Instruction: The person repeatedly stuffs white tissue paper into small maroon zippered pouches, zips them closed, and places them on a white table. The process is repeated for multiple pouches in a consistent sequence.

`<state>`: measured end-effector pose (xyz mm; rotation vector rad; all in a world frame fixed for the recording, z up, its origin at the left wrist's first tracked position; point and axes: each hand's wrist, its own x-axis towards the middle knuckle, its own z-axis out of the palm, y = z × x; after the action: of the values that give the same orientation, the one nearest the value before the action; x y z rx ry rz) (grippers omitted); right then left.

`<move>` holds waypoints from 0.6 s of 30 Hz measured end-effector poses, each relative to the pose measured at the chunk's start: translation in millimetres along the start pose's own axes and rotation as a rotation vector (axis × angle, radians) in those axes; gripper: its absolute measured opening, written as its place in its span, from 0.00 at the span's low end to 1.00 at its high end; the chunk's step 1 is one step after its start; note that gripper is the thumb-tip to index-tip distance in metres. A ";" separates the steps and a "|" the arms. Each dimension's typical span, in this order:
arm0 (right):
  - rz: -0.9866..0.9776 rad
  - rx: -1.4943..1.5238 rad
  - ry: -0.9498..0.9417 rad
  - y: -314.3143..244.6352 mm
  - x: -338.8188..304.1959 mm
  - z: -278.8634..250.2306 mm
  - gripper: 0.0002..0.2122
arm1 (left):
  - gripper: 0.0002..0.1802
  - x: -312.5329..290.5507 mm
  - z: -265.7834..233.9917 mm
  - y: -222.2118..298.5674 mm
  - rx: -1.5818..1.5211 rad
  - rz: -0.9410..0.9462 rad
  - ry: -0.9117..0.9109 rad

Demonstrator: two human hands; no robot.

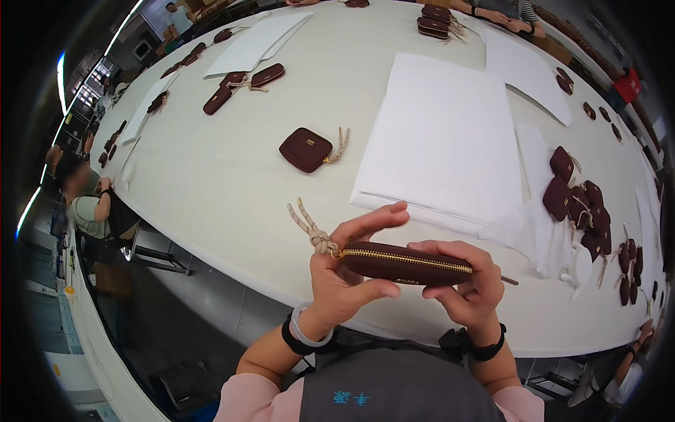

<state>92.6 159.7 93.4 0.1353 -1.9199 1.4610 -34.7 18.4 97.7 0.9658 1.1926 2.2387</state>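
A dark burgundy zip purse (408,266) is held level in front of me, its gold zipper closed and facing up. My right hand (467,278) grips its right end, thumb below and fingers over the top. Around the left end is my left hand (344,264), its thumb and forefinger spread apart, with a gap between the forefinger and the purse. A knotted beige cord pull (322,243) hangs from the zipper by my left hand. Just past my right hand sticks out a thin brown rod (509,280); whether I hold it I cannot tell.
Another burgundy purse (306,150) lies on the pale table (246,162) ahead. Beyond my hands is a stack of white sheets (443,133). At right are piled purses (557,198), crumpled white tissue (534,239) and a white roll (581,267). Other people sit around the table.
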 end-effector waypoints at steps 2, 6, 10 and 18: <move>0.000 0.050 0.055 3.0 -1.5 7.1 0.29 | 0.27 -2.7 -18.8 -10.5 0.082 0.102 -0.146; 0.055 0.083 0.067 8.9 -4.1 20.8 0.29 | 0.27 1.4 -27.8 -18.4 0.052 0.083 -0.146; 0.152 0.039 0.049 23.8 0.1 21.0 0.27 | 0.29 13.3 -22.6 -26.8 -0.069 -0.041 -0.012; 0.298 -0.081 0.058 34.9 4.7 21.9 0.23 | 0.17 17.2 -34.6 -31.4 -0.029 -0.335 0.077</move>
<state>62.2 154.5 65.7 -0.2381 -2.0113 1.5536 -70.5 27.6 64.4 0.6192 1.2472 2.0335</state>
